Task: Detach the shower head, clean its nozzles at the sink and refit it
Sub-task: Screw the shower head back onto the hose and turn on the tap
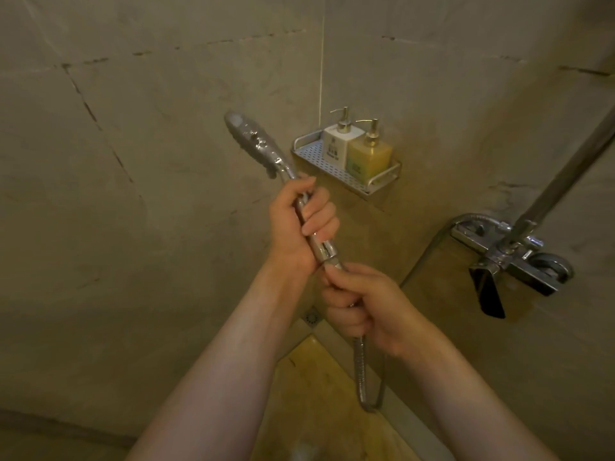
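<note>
Nearest the camera, two bare forearms reach forward into a tiled shower corner. The right hand (pixel 364 307) curls around the top end of the metal hose (pixel 361 371), right where it meets the handle, and the hose hangs below the fist in a loop. Just above it, the left hand (pixel 299 224) wraps tightly around the chrome handle of the shower head (pixel 253 144), which tilts up and to the left, its face turned toward the left wall. Beyond the hands, a perforated corner shelf (pixel 319 164) carries a white pump bottle (pixel 339 141) and a yellow pump bottle (pixel 369 154) side by side. To the right, the tap (pixel 519 257) is mounted on the wall, with a pipe rising from it.
</note>
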